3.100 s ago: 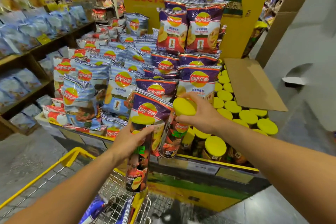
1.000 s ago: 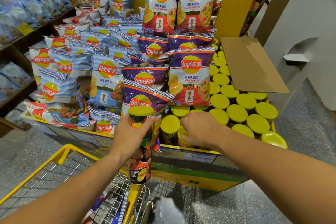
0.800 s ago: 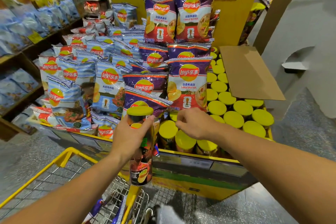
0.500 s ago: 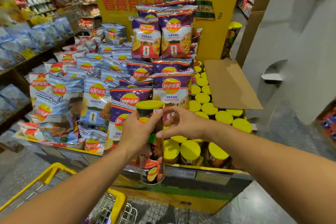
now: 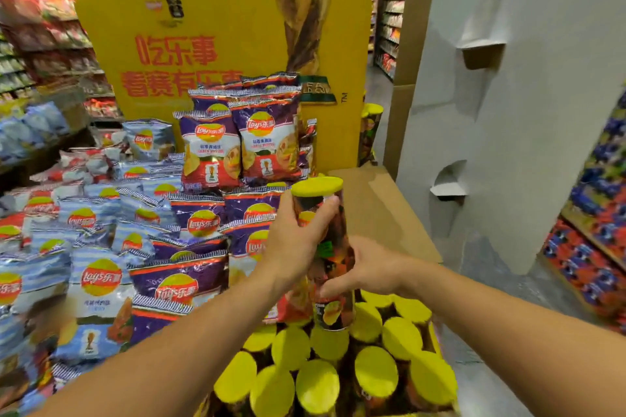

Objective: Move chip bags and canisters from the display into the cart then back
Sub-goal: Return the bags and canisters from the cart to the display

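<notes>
A tall chip canister (image 5: 327,247) with a yellow lid stands upright in the air above the rows of yellow-lidded canisters (image 5: 338,369) in the display. My left hand (image 5: 294,237) grips its upper part from the left. My right hand (image 5: 366,267) holds its lower part from the right, fingers wrapped round it. Its base hangs just over the canister rows. Purple chip bags (image 5: 237,142) and blue chip bags (image 5: 98,284) are piled to the left. The cart is out of view.
A yellow cardboard sign (image 5: 216,44) rises behind the bags. A brown cardboard sheet (image 5: 379,210) covers the far canisters. A white cardboard stand (image 5: 508,95) is at the right, and store shelves (image 5: 34,54) line the left.
The canister in my left hand rose and moved right over the canister rows. My right hand, empty after setting its own canister down, now holds the lower part. The cart left view.
</notes>
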